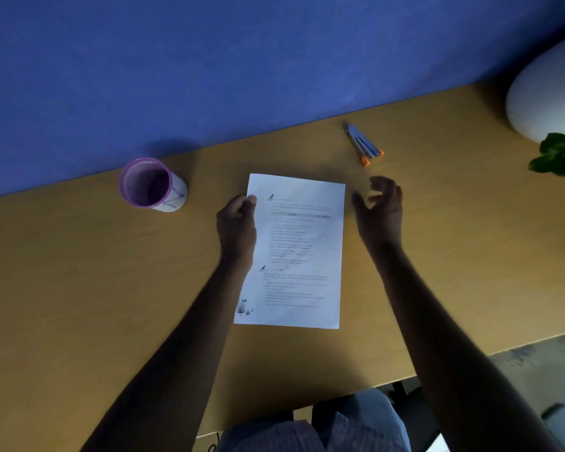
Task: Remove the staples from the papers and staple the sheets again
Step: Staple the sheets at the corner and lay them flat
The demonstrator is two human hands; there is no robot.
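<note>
Left hand (237,220) pinches papers (294,252) at upper left edge. Right hand (379,207) hovers just right of papers, fingers loosely curled, holding nothing. Stapler (363,143) beyond right hand.

Desk things against the blue wall

A purple-rimmed cup (153,184) stands on the wooden table (79,272); far right, a white pot (542,93) with green leaves (560,151).

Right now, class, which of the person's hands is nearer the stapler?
Right. The right hand hovers empty just below the stapler, beside the papers. The left hand holds the papers' far left edge.
</note>
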